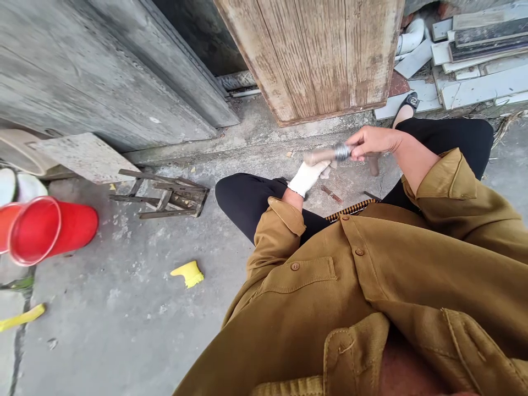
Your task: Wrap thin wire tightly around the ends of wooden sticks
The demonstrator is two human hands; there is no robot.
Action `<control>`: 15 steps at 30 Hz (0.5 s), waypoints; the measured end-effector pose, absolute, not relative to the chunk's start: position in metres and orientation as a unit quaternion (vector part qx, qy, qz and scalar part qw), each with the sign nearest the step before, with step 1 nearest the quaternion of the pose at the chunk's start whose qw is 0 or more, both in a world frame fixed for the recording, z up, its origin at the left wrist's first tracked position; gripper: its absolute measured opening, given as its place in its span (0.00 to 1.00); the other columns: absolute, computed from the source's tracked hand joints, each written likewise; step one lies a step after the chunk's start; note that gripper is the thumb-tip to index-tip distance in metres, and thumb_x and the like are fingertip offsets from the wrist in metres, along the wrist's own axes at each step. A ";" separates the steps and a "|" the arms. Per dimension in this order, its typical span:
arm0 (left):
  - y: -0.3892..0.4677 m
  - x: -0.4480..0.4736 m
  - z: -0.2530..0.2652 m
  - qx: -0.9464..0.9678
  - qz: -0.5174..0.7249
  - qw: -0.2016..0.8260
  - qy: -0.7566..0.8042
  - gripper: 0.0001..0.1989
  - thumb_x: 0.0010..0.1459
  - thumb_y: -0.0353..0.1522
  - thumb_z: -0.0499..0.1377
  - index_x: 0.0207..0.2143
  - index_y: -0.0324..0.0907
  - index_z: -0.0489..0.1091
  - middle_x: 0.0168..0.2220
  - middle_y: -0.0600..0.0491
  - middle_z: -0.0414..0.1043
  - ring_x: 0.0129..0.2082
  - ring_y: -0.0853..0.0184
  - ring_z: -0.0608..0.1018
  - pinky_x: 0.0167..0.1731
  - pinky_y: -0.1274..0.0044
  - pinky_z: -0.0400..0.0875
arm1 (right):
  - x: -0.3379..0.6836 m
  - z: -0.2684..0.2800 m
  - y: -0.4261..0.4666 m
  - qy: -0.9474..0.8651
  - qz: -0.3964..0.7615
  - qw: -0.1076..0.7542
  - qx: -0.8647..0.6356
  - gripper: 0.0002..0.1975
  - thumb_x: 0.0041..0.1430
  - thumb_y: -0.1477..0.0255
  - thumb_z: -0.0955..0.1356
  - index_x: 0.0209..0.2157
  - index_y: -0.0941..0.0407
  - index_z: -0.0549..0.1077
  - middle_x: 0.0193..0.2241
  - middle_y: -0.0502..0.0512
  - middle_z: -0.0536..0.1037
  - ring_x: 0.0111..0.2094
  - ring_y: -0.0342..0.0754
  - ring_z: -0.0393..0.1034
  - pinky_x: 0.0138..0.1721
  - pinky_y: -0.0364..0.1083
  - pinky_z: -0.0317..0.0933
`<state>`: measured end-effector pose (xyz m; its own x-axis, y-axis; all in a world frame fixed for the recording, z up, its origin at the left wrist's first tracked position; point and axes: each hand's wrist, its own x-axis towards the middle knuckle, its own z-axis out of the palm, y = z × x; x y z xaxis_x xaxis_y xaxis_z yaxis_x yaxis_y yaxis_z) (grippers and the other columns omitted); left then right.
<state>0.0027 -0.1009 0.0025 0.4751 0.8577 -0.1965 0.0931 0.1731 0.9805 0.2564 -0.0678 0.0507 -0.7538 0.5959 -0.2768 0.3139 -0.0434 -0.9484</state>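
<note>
In the head view my left hand [308,177] wears a white glove and is closed at a light brown wooden handle [317,157]. The handle is blurred and lies roughly level over the glove. Silvery wire [341,152] appears coiled round its right end. My bare right hand [369,142] is closed at that wired end, its thumb and fingers pressed together. What lies inside the right fingers is partly hidden. Below that hand is a brown, rounded piece [373,165]. A rusty metal strip [331,193] and a dark thin piece [372,195] lie on the ground between my legs.
A wooden plank panel [313,55] stands ahead, beside a grey wooden door [103,71]. To the left are an overturned small stool [165,195], red buckets [76,225] and yellow pieces [188,274]. Stacked tiles and boards [487,82] lie at the right.
</note>
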 end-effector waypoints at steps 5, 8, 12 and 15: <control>-0.106 0.004 -0.003 0.607 0.251 0.660 0.363 0.20 0.67 0.49 0.61 0.34 0.41 0.74 0.22 0.54 0.68 0.19 0.72 0.63 0.21 0.75 0.58 | 0.256 0.042 -0.063 -0.584 0.575 0.366 -0.440 0.25 0.59 0.47 0.73 0.36 0.55 0.71 0.27 0.52 0.71 0.26 0.43 0.62 0.30 0.45 0.60; -0.106 0.004 -0.001 0.631 0.242 0.651 0.347 0.18 0.66 0.48 0.61 0.32 0.43 0.74 0.25 0.51 0.72 0.20 0.71 0.64 0.21 0.74 0.59 | 0.255 0.032 -0.057 -0.652 0.420 0.222 -0.592 0.17 0.63 0.57 0.72 0.40 0.57 0.78 0.29 0.55 0.74 0.31 0.48 0.68 0.34 0.47 0.62; -0.105 0.004 0.005 0.657 0.221 0.606 0.390 0.14 0.63 0.43 0.63 0.29 0.44 0.72 0.25 0.50 0.74 0.24 0.68 0.68 0.25 0.73 0.65 | 0.251 0.029 -0.056 -0.735 0.284 -0.062 -0.612 0.15 0.62 0.64 0.73 0.48 0.55 0.84 0.37 0.57 0.81 0.42 0.55 0.74 0.42 0.49 0.62; -0.105 0.003 0.008 0.666 0.197 0.581 0.425 0.13 0.60 0.39 0.63 0.27 0.41 0.71 0.24 0.52 0.73 0.26 0.68 0.71 0.27 0.75 0.67 | 0.248 0.035 -0.060 -0.746 0.350 -0.195 -0.532 0.16 0.62 0.64 0.74 0.49 0.54 0.85 0.33 0.54 0.81 0.38 0.52 0.75 0.41 0.48 0.61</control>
